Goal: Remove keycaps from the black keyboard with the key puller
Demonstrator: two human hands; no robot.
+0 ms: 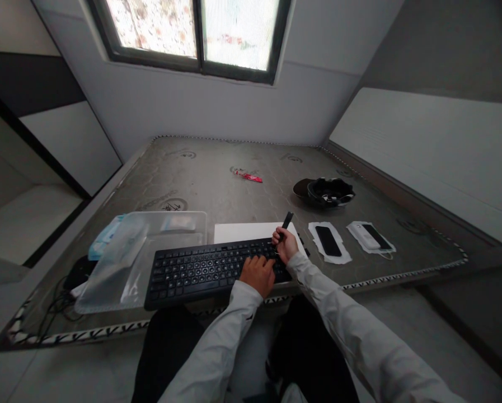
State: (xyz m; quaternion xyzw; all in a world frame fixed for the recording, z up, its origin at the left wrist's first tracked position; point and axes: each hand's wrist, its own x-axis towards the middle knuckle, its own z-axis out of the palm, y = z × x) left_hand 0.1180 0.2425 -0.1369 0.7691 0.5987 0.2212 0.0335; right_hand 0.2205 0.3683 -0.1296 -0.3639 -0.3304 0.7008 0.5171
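A black keyboard (pixel 200 271) lies at the near edge of a bare mattress (pixel 217 173), partly over a white sheet (pixel 246 231). My left hand (pixel 258 274) rests on the keyboard's right part with its fingers curled against the keys; whether they pinch anything is hidden. My right hand (pixel 285 244) hovers over the keyboard's far right corner, closed around a slim black tool (pixel 286 220) that points up and away from me.
A clear plastic lid or tray (pixel 137 252) lies left of the keyboard over blue packets and black cables. To the right are a black phone (pixel 328 241) on white paper, a white device (pixel 370 235), a dark helmet (pixel 326 192) and a red wrapper (pixel 247 176).
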